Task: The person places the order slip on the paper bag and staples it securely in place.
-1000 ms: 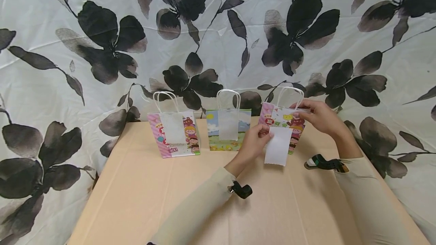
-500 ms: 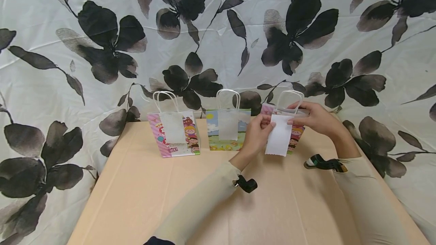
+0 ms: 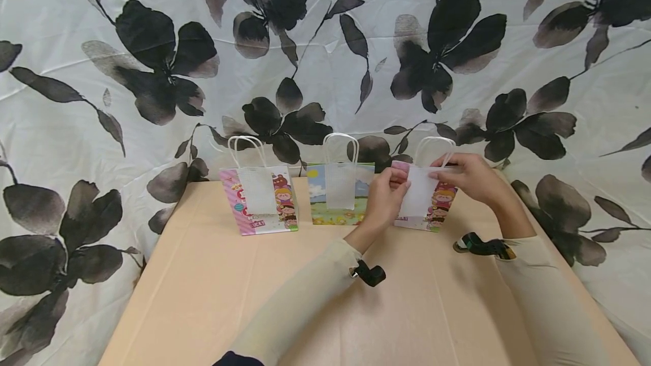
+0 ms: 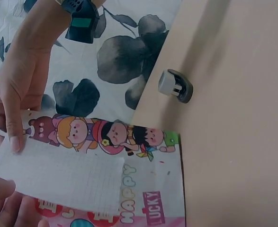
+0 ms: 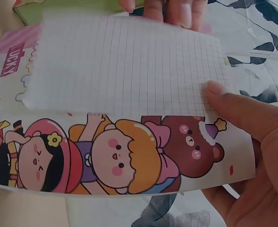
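Observation:
The right-hand gift bag (image 3: 441, 208), pink and white with cartoon characters and white handles, stands upright on the table. Against its front lies a white grid-lined paper sheet (image 5: 124, 66), its upper end at the bag's top edge. My left hand (image 3: 382, 201) pinches the sheet's left edge between thumb and fingers. With its thumb on the sheet's upper right corner, my right hand (image 3: 473, 181) grips the bag's top edge, fingers behind the wall. In the left wrist view, the sheet partly covers the bag's printed lettering (image 4: 129, 194).
To the left stand a green and blue gift bag (image 3: 317, 196) and another pink one (image 3: 235, 199), each with a white sheet on its front. A floral cloth (image 3: 325, 83) hangs behind the light wooden table (image 3: 325, 298).
The sheet has moved up from hanging low before the bag to lying against its front. My left hand rose with it, and my right thumb came down onto the sheet's corner.

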Available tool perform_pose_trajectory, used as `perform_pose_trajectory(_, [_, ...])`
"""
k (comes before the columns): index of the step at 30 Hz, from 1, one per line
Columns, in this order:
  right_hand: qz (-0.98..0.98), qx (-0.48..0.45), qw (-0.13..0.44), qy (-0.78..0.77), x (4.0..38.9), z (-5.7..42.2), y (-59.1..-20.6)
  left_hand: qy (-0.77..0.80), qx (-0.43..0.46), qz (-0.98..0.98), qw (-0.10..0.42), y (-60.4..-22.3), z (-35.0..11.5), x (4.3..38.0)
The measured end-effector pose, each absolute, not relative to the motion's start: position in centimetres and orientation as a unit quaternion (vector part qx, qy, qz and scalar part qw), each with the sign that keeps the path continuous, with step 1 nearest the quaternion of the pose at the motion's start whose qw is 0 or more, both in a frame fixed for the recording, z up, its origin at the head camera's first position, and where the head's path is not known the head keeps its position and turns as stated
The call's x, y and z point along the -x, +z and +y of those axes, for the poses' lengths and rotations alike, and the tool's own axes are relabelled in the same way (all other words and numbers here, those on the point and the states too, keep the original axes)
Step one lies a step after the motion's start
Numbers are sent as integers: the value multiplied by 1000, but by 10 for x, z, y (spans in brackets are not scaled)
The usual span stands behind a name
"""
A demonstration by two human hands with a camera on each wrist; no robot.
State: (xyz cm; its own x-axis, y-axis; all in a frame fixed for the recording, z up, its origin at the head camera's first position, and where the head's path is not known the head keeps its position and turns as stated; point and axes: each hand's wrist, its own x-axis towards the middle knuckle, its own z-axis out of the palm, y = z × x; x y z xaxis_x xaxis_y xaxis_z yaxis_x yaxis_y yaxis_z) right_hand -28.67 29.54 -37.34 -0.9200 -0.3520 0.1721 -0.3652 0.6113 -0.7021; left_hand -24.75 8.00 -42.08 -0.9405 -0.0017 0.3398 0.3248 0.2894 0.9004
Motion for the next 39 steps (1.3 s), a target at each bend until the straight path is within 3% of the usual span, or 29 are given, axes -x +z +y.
perform_pose_trajectory(4, [-901,-200,24,385,288,299,-373,-541,102,-818,166,-422,81,245])
perform_pose_trajectory(11, [-898,-207,29,388,294,304,-375,-457,176,-831,263,-421,85,247])
perform_pose_trajectory(15, [-901,-208,20,381,296,306,-374,-433,202,-831,285,-416,87,250])
perform_pose_trajectory(28, [-896,-216,-1,389,304,307,-374,-480,143,-844,189,-410,96,277])
perform_pose_trajectory(39, [-900,-210,11,381,299,305,-375,-491,120,-841,192,-418,95,284])
